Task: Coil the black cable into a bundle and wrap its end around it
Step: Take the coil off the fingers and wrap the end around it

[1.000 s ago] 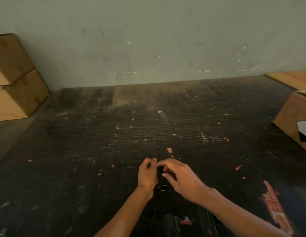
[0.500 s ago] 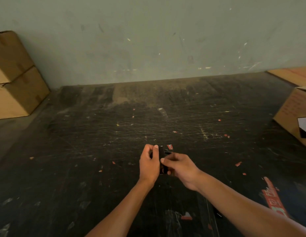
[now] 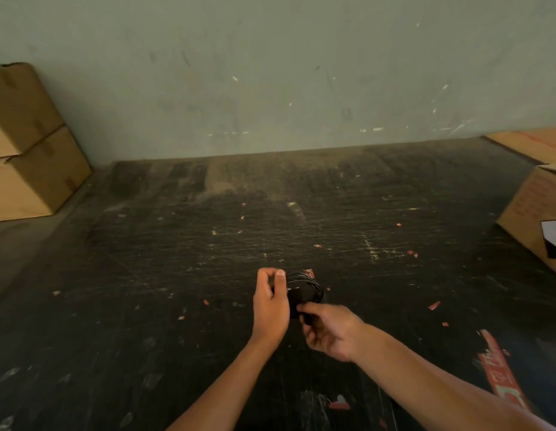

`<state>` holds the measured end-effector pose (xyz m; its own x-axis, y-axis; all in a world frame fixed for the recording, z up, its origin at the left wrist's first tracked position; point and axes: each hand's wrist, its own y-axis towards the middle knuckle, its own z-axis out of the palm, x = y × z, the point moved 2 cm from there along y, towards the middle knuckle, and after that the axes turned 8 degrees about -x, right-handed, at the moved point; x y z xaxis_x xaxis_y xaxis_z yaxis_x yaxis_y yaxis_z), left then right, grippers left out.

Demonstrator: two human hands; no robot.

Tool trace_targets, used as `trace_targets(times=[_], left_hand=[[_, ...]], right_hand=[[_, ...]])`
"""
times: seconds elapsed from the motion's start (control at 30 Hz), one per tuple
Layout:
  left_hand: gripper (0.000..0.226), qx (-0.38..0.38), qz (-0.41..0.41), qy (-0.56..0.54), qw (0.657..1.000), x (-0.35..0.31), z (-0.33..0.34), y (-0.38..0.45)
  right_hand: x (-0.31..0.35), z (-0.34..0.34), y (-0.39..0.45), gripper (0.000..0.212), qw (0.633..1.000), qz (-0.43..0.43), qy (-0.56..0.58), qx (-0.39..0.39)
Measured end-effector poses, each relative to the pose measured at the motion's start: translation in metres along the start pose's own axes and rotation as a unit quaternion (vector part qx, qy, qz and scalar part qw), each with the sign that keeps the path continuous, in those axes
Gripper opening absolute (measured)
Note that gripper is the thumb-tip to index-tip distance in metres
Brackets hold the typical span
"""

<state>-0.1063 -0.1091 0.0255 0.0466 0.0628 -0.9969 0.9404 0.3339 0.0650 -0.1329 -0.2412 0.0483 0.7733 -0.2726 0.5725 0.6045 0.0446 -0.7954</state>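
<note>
Stacked boxes (image 3: 31, 144): two brown cartons are seen at the far left against the wall, well apart from the work.
Desk (image 3: 177, 275): a dark, scratched surface littered with small red scraps; nothing else lies on it near the hands.
Left hand (image 3: 270, 303): it is held upright above the desk, fingers curled and clenched on the left edge of the bundle.
Black cable (image 3: 304, 290): it is held between the two hands as a small, tight coil, clear of the desk.
Right hand (image 3: 329, 331): it is placed just below and to the right of the coil, fingertips pinched on a dark piece at its lower edge, probably the cable's end.
Step in hand: coiling appears finished; the end is judged to be in the course of being wrapped around the bundle.
Next move: the end should be drawn taut across the loops while the coil is kept clamped.
Hard to make out: the plug, the number of wraps and any loose tail are lost against the dark desk.
Box at right (image 3: 538, 213): it is cut off by the frame.
</note>
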Motion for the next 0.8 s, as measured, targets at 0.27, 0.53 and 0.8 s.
trace_targets(times=[0.27, 0.53, 0.8], left_hand=[[0.008, 0.045, -0.023, -0.011, 0.999, 0.000, 0.002, -0.006], [0.016, 0.087, -0.149, -0.011, 0.985, 0.007, 0.002, -0.009], [0.023, 0.100, -0.194, -0.061, 0.974, 0.002, -0.001, -0.013]], right_hand=[[0.003, 0.009, -0.001, 0.013, 0.995, -0.025, 0.084, -0.053], [-0.001, 0.007, -0.002, 0.018, 0.991, -0.047, 0.104, -0.063], [0.000, 0.000, -0.010, 0.019, 0.996, -0.082, 0.033, -0.011]])
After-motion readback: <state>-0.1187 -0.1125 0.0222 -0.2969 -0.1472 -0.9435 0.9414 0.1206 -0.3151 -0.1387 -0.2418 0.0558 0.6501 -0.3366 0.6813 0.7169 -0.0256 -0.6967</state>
